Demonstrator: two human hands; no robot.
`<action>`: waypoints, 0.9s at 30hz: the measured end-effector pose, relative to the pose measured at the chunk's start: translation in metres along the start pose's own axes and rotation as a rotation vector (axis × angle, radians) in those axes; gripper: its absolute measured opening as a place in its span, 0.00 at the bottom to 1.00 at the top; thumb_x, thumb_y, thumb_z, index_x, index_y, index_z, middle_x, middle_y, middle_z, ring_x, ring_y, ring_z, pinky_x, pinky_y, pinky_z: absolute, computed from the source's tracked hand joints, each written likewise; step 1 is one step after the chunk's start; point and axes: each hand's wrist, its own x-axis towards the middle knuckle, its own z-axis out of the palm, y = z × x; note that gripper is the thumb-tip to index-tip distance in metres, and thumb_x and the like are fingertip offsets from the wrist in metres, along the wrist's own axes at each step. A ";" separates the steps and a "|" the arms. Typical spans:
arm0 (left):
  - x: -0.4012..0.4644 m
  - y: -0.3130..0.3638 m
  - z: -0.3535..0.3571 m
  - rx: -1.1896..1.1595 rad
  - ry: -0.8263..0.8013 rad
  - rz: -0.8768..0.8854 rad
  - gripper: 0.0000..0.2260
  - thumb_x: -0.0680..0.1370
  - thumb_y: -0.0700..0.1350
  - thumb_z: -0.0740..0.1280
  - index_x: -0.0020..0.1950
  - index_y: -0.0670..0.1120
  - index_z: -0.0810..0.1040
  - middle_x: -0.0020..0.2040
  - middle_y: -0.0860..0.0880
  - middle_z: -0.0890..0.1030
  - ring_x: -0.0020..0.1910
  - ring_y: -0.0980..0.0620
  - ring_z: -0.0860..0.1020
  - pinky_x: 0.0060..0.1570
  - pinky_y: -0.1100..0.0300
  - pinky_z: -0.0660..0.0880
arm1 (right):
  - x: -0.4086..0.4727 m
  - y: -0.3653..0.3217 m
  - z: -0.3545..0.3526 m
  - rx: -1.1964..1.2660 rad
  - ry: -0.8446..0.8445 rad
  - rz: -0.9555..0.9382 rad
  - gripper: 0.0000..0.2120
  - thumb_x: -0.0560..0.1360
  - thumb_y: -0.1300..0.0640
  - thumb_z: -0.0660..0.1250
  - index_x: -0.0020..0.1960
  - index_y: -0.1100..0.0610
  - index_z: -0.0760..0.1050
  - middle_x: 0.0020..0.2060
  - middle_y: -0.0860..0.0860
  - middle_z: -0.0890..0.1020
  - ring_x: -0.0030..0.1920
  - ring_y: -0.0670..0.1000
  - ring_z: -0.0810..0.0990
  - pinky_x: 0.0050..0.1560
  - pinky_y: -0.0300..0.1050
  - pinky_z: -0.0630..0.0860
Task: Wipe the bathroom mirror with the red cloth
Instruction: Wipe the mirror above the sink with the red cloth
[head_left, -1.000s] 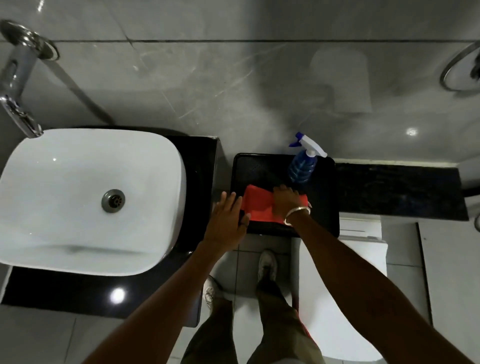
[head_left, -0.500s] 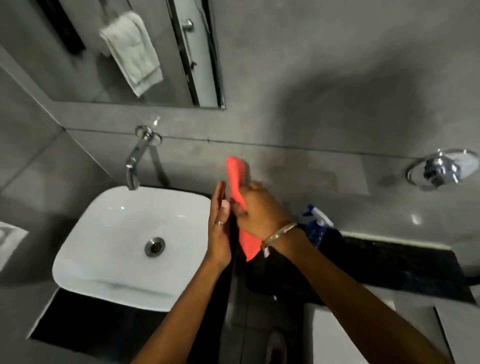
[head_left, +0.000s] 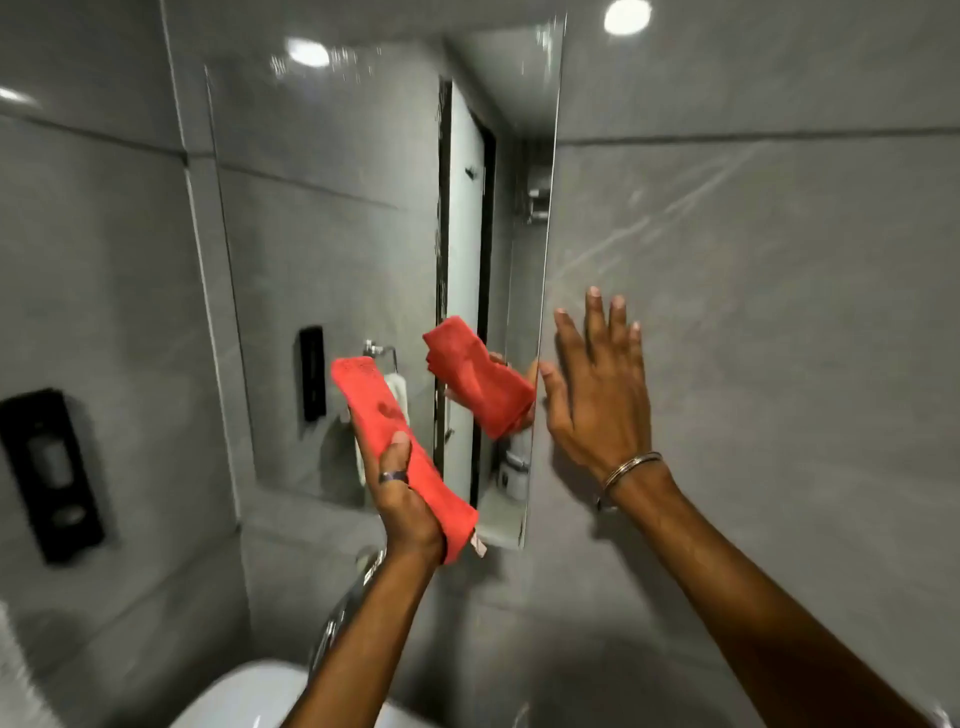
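Observation:
The tall mirror (head_left: 337, 234) hangs on the grey tiled wall straight ahead. My left hand (head_left: 402, 501) grips the folded red cloth (head_left: 382, 421) and holds it upright in front of the mirror's lower half; whether the cloth touches the glass I cannot tell. The cloth's reflection shows in the glass further right. My right hand (head_left: 597, 395), with a bangle at the wrist, is spread flat with fingers apart on the wall tile just right of the mirror's edge. It holds nothing.
A black soap dispenser (head_left: 49, 475) is mounted on the left wall. Below the mirror a chrome tap (head_left: 343, 618) sticks out over the white basin (head_left: 249, 696). The wall right of the mirror is bare grey tile (head_left: 779, 312).
The view has swung up from the counter to the mirror. The cloth passed from my right hand to my left. My right hand moved onto the wall beside the mirror.

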 end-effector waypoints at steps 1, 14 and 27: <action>0.015 0.005 0.018 0.109 -0.064 0.146 0.26 0.80 0.45 0.60 0.80 0.46 0.67 0.78 0.45 0.72 0.79 0.45 0.69 0.80 0.48 0.62 | 0.027 0.009 -0.004 -0.071 0.050 -0.012 0.32 0.83 0.42 0.52 0.84 0.50 0.51 0.85 0.55 0.46 0.83 0.56 0.38 0.83 0.59 0.40; 0.138 0.009 0.191 1.254 -0.203 1.111 0.33 0.84 0.64 0.39 0.86 0.49 0.45 0.86 0.47 0.40 0.85 0.47 0.37 0.82 0.40 0.41 | 0.148 0.055 -0.014 -0.379 0.354 -0.077 0.32 0.83 0.41 0.47 0.85 0.48 0.47 0.85 0.52 0.45 0.85 0.57 0.44 0.83 0.62 0.39; 0.177 0.094 0.306 1.326 -0.196 1.177 0.31 0.86 0.59 0.45 0.85 0.50 0.40 0.86 0.46 0.38 0.85 0.44 0.36 0.83 0.40 0.38 | 0.239 0.042 -0.057 -0.377 0.410 -0.140 0.31 0.84 0.43 0.47 0.85 0.49 0.48 0.85 0.50 0.49 0.85 0.56 0.45 0.83 0.64 0.45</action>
